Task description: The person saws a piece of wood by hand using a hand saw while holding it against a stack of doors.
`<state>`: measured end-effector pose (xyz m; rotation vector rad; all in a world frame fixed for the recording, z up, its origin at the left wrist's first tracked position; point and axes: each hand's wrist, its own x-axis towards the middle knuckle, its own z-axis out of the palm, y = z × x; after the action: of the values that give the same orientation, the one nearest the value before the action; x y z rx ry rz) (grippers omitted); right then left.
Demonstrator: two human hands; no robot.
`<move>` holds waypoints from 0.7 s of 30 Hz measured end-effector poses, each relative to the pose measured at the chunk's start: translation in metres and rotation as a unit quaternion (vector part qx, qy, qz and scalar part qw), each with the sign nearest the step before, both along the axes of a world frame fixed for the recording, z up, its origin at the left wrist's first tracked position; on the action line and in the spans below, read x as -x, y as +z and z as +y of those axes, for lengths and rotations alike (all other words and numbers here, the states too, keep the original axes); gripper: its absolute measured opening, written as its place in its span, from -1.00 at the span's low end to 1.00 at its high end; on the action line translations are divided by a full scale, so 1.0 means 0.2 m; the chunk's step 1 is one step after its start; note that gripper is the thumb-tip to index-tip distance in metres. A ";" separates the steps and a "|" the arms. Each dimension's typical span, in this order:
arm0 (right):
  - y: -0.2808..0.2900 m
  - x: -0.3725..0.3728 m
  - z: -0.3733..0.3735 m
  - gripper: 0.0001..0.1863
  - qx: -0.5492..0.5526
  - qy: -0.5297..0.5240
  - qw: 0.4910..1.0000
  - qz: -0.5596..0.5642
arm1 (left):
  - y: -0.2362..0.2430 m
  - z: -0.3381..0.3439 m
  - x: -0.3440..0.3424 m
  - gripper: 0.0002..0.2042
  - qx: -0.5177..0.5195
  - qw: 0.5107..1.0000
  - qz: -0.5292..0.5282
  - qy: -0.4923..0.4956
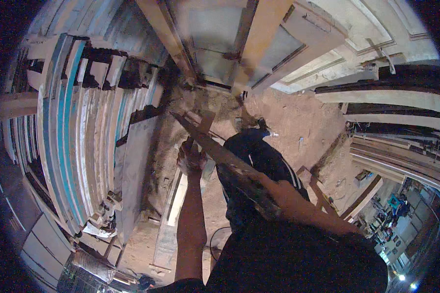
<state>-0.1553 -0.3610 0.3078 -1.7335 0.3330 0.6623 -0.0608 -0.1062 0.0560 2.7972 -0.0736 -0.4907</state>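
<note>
A long, narrow wooden board (230,158) slants across in front of me, its thin end pointing to the far left and its wider end close to my right arm. My left hand (190,156) is closed at the board's left edge, near the thin end. Beside that hand, a short wooden piece (207,120) juts up from behind the board; whether they are joined, I cannot tell. At the wider end, my right hand (278,193) rests along the board and appears to grip it, though its fingers are mostly hidden. My dark-clothed leg (252,146) lies beneath the board.
Stacked planks (78,141), some with turquoise edges, fill the left side. Panelled wooden doors or frames (264,44) lean at the far side. More boards (396,102) are stacked at right. A pale plank (173,215) lies on the sandy floor (288,115); tools (393,207) clutter the lower right.
</note>
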 end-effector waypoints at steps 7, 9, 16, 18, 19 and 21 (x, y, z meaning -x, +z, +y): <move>-0.33 -0.13 0.07 -0.17 0.022 0.045 0.998 -0.047 | -0.18 0.05 0.04 -0.40 0.004 0.994 -0.100 -0.045; -0.24 -0.07 0.04 -0.17 0.028 0.029 0.997 -0.065 | -0.25 0.11 0.06 -0.45 -0.006 0.985 -0.153 -0.075; -0.30 -0.13 0.01 -0.13 -0.002 0.032 0.997 -0.063 | -0.12 -0.03 0.00 -0.49 0.058 0.996 -0.059 -0.036; -0.36 -0.16 0.04 -0.14 0.011 0.065 0.996 -0.068 | -0.15 -0.01 0.01 -0.50 0.032 0.997 -0.063 -0.002; -0.31 -0.13 0.04 -0.15 0.009 0.059 0.997 -0.057 | -0.14 0.00 -0.01 -0.51 0.018 0.998 -0.062 0.009; -0.16 -0.01 -0.02 -0.17 0.008 0.031 0.998 -0.055 | -0.05 -0.04 -0.02 -0.53 0.042 0.993 -0.108 -0.030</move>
<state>-0.1527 -0.3658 0.2749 -1.7934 0.2086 0.6080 -0.0577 -0.1136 0.0451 2.7614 -0.2212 -0.1916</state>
